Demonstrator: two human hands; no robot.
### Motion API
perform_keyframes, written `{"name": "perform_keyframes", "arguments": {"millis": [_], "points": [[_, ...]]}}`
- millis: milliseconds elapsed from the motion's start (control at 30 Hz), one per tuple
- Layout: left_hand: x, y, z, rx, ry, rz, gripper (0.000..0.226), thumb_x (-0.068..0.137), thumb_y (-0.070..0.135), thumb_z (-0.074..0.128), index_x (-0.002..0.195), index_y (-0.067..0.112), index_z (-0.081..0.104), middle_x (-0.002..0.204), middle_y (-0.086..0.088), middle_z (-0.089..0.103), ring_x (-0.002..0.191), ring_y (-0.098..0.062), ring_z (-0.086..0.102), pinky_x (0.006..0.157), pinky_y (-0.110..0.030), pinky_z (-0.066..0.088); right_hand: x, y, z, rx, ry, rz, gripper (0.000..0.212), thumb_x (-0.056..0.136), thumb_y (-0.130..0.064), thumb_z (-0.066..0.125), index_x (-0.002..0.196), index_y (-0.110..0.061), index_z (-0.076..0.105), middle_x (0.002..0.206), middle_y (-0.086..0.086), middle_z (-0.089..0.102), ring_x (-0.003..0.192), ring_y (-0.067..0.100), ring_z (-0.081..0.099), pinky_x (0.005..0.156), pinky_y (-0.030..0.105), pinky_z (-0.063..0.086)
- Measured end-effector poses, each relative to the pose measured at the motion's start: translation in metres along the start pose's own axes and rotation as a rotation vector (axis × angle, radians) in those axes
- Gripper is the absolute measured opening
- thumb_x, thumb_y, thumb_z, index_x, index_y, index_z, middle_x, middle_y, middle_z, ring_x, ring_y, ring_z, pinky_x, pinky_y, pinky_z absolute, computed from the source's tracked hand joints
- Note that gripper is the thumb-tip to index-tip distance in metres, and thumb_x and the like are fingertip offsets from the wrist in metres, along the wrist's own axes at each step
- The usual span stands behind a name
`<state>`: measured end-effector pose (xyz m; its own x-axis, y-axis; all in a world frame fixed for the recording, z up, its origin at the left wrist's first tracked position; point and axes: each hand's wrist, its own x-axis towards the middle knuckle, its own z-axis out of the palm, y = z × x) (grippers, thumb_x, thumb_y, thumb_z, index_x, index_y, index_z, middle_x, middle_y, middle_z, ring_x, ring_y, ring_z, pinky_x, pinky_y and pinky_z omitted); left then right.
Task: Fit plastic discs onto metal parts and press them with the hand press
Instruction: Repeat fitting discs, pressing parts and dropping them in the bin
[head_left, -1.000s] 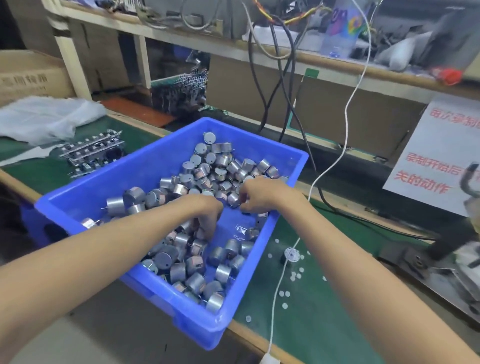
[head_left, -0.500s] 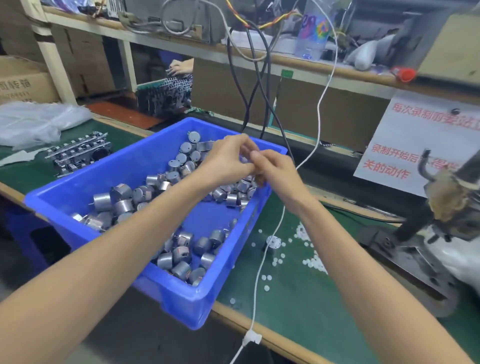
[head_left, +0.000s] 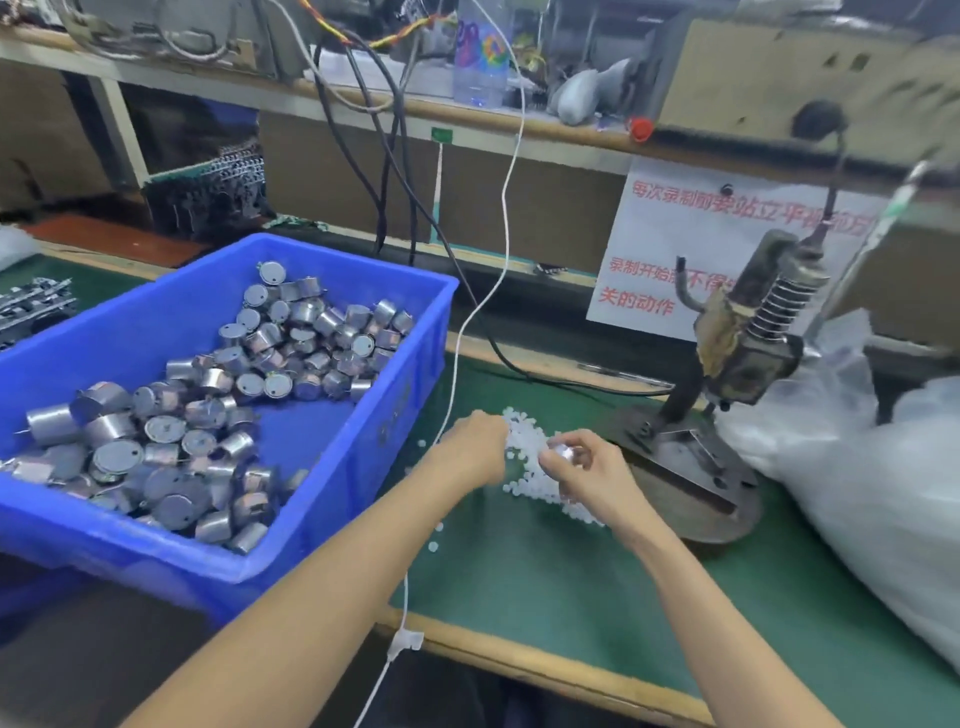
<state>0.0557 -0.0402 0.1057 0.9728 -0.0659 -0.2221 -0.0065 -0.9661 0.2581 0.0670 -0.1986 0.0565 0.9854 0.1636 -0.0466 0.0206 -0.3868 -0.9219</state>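
The blue bin (head_left: 156, 540) at the left holds a loose heap of metal parts (head_left: 208, 415) and overhangs the table's front edge. Just beside its right wall, the left hand (head_left: 475, 447), fingers curled, dips into the pile of white plastic discs (head_left: 524, 467) on the green mat (head_left: 545, 582). The right hand (head_left: 587, 473) pinches one metal part (head_left: 563, 453) over the discs. The hand press (head_left: 727, 364) stands just right; bare mat lies in front.

white discs (head_left: 530, 457) heaped, metal part (head_left: 563, 453) held
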Motion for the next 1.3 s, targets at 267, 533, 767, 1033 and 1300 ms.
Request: {"name": "perform_keyframes", "arguments": {"millis": [267, 533, 767, 1033, 1300], "points": [[0.009, -0.017, 0.032, 0.208, 0.004, 0.039, 0.024, 0.083, -0.009, 0.049, 0.105, 0.0, 0.051, 0.114, -0.018, 0.05, 0.105, -0.035, 0.055, 0.07, -0.034, 0.038, -0.024, 0.033, 0.022, 0.224, 0.009, -0.006, 0.009, 0.089, -0.011, 0.064, 0.093, -0.014, 0.057, 0.086, 0.006, 0.06, 0.05, 0.011, 0.055, 0.049, 0.02, 0.043], [0.008, -0.009, 0.067, -0.391, 0.09, 0.193, 0.017, 0.085, 0.003, 0.054, 0.087, 0.014, 0.066, 0.091, -0.001, 0.066, 0.086, -0.017, 0.059, 0.076, -0.024, 0.045, -0.028, 0.046, 0.019, 0.259, 0.102, -0.049, 0.017, 0.092, -0.005, 0.056, 0.108, -0.011, 0.054, 0.09, 0.006, 0.059, 0.055, 0.008, 0.058, 0.054, 0.021, 0.047], [-0.003, -0.019, 0.104, -0.624, 0.335, 0.341, 0.012, 0.078, 0.006, 0.067, 0.082, 0.018, 0.065, 0.067, 0.01, 0.063, 0.054, -0.003, 0.048, 0.061, -0.024, 0.043, -0.034, 0.057, 0.021, 0.127, 0.114, -0.156, 0.024, 0.091, -0.013, 0.061, 0.105, -0.032, 0.058, 0.08, -0.006, 0.066, 0.066, 0.003, 0.062, 0.061, 0.018, 0.048], [-0.006, -0.024, 0.109, -0.723, 0.279, 0.321, 0.036, 0.078, 0.012, 0.07, 0.104, 0.029, 0.052, 0.079, 0.022, 0.064, 0.072, -0.001, 0.051, 0.072, -0.012, 0.04, -0.034, 0.064, 0.023, -0.02, 0.122, -0.255, 0.032, 0.089, -0.007, 0.062, 0.113, -0.028, 0.062, 0.091, -0.012, 0.06, 0.074, -0.002, 0.057, 0.068, 0.018, 0.046], [-0.007, -0.023, 0.109, -0.69, 0.291, 0.312, 0.038, 0.079, 0.013, 0.068, 0.112, 0.024, 0.052, 0.082, 0.022, 0.061, 0.075, 0.0, 0.05, 0.074, -0.01, 0.038, -0.036, 0.059, 0.024, -0.11, 0.123, -0.334, 0.035, 0.088, -0.005, 0.064, 0.115, -0.028, 0.06, 0.098, -0.016, 0.059, 0.085, -0.008, 0.056, 0.068, 0.006, 0.039]]}}
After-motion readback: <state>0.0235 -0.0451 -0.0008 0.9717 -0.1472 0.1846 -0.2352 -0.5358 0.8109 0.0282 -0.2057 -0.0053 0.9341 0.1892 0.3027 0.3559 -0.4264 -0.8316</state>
